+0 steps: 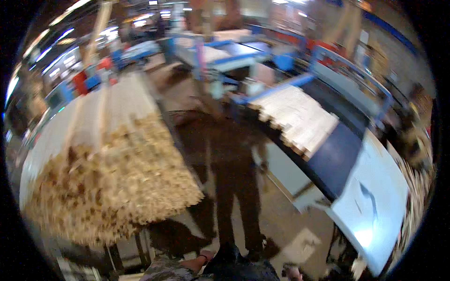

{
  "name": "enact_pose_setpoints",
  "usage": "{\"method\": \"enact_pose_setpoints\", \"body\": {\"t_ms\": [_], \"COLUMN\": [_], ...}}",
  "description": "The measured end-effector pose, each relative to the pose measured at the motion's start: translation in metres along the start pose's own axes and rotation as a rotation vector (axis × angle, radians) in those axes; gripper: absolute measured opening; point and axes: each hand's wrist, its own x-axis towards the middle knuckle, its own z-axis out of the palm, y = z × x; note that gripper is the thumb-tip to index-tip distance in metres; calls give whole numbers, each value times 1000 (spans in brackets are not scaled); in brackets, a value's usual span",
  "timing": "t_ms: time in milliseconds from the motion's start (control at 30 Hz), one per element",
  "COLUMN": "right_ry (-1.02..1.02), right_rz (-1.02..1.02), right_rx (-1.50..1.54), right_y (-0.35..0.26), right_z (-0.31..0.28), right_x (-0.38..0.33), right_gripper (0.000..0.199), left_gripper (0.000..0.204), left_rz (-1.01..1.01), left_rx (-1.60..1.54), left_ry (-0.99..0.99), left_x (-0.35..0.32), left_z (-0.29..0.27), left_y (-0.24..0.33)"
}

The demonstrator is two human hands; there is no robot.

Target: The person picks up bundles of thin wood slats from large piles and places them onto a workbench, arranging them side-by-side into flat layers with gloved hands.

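Low in the head view, my left hand [207,254] shows just past a dark wristband, close in front of my body. Its fingers are hidden, and nothing can be seen in it. At the lower edge, my right hand [292,272] appears small and smeared by motion, so its fingers cannot be made out. Neither hand visibly touches the wood. Nearest on the left is a large stack of long wooden strips [126,182], cut ends toward me. To the right, a row of pale wooden strips [297,117] lies side by side on a dark conveyor belt [340,157].
A pale blue metal panel [375,201] slopes down at the machine's right end. Beside it, more thin wood strips [417,187] are piled. Another blue-framed machine [234,58] stands farther back. On the floor between stack and conveyor falls my shadow [229,173], near a light flat piece [302,246].
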Motion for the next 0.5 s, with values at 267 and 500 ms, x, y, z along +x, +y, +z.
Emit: {"method": "enact_pose_setpoints", "body": {"t_ms": [267,500], "right_ry": [-159,-60], "right_rz": [450,365], "right_rx": [-97,-99], "right_y": [137,91], "right_z": [53,72], "right_x": [-111,-134], "right_gripper": [13,29], "left_gripper": [48,47], "left_rz": [112,148], "left_rx": [201,431], "left_ry": [-88,-34], "left_x": [9,-11], "left_z": [18,-27], "left_y": [33,93]}}
